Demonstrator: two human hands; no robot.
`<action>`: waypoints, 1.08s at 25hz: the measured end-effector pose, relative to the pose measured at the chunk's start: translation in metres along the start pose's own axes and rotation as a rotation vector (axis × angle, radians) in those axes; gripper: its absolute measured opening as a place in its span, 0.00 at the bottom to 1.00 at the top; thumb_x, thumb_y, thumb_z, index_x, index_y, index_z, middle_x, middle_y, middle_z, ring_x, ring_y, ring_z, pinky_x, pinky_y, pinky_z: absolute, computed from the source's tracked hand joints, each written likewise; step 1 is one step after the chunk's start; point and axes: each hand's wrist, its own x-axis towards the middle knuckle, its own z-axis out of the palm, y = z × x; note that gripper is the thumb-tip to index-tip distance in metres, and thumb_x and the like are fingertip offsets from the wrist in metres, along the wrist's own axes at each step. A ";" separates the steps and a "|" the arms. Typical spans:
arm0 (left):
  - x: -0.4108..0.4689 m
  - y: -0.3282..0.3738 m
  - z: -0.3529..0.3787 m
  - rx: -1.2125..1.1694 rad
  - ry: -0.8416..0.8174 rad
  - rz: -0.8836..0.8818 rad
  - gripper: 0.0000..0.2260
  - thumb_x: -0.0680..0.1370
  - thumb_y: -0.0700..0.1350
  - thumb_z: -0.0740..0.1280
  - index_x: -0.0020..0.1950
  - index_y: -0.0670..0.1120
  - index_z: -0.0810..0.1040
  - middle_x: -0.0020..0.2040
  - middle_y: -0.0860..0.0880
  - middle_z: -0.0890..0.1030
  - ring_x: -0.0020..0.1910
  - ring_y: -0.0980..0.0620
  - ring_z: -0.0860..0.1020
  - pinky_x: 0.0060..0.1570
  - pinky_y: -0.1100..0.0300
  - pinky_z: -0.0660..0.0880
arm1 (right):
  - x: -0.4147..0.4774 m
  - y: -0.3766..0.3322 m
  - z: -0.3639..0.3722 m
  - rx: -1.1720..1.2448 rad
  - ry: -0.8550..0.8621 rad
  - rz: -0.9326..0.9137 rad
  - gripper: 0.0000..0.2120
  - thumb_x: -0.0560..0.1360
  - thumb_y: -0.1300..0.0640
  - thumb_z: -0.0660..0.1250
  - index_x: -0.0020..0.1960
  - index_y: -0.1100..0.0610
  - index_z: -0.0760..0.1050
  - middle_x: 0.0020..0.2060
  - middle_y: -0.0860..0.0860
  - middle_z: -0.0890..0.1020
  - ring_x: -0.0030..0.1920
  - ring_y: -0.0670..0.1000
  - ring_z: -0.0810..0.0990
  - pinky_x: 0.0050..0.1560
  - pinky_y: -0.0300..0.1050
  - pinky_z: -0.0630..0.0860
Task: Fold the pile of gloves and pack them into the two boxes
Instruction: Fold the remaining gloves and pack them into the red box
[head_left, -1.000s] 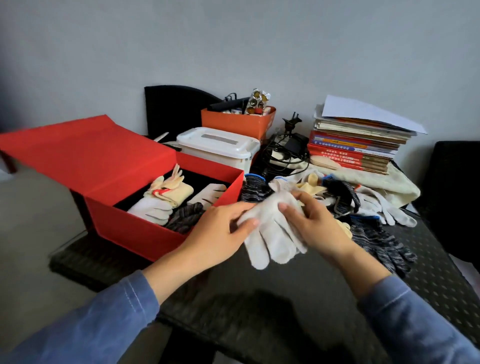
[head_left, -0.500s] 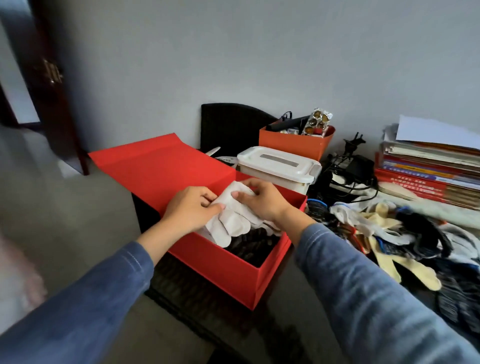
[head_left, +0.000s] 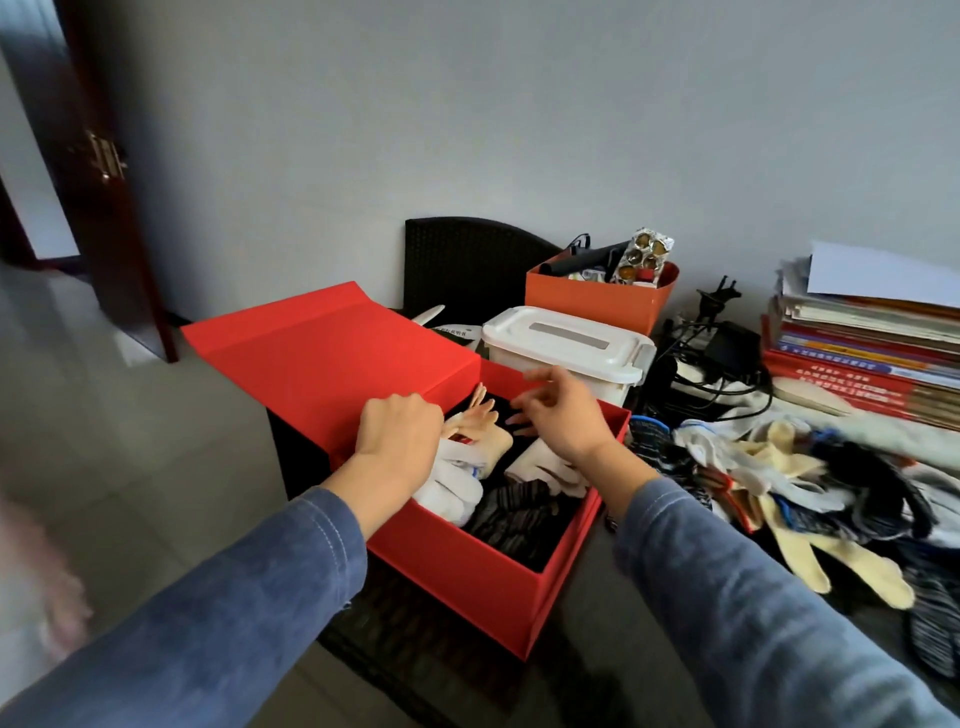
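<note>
An open red box (head_left: 467, 582) stands at the table's left end, its lid (head_left: 332, 358) folded back. Inside lie a folded white glove (head_left: 447, 491), a cream rubber glove (head_left: 491, 439), a dark striped glove (head_left: 519, 514) and another white glove (head_left: 545, 467). My left hand (head_left: 400, 436) rests knuckles-up over the folded white glove, its fingertips hidden behind the knuckles. My right hand (head_left: 563, 415) hovers above the box's far side with fingers loosely spread, holding nothing. The loose pile of gloves (head_left: 779, 467) lies to the right of the box.
A white lidded plastic container (head_left: 566, 343) sits just behind the red box, with an orange bin (head_left: 597, 299) of odds and ends behind it. Cables and a charger (head_left: 717, 353) and a stack of books (head_left: 857, 343) lie at the back right. A black chair back (head_left: 467, 260) stands by the wall.
The folded white glove went from the table into the red box. My right hand has let go of it and lifted away; my left hand stays down on it.
</note>
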 end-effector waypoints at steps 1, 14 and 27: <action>0.002 0.003 0.001 -0.062 0.021 0.016 0.16 0.76 0.35 0.60 0.59 0.50 0.77 0.59 0.48 0.76 0.57 0.45 0.78 0.45 0.56 0.69 | -0.001 0.001 -0.014 0.073 0.056 -0.017 0.12 0.76 0.69 0.58 0.55 0.56 0.70 0.43 0.55 0.82 0.41 0.55 0.84 0.48 0.55 0.81; -0.001 0.053 -0.012 -0.389 0.088 -0.031 0.11 0.78 0.45 0.60 0.49 0.51 0.82 0.49 0.48 0.82 0.50 0.43 0.80 0.42 0.56 0.71 | -0.079 0.121 -0.092 -1.070 0.091 0.082 0.36 0.66 0.32 0.67 0.65 0.52 0.69 0.60 0.50 0.74 0.64 0.55 0.68 0.62 0.50 0.68; -0.041 0.165 -0.038 -0.804 0.356 0.401 0.17 0.77 0.50 0.65 0.66 0.51 0.73 0.59 0.53 0.79 0.61 0.53 0.73 0.56 0.55 0.73 | -0.145 0.095 -0.156 0.441 0.348 0.282 0.09 0.78 0.65 0.58 0.41 0.59 0.74 0.38 0.57 0.78 0.43 0.54 0.74 0.42 0.45 0.69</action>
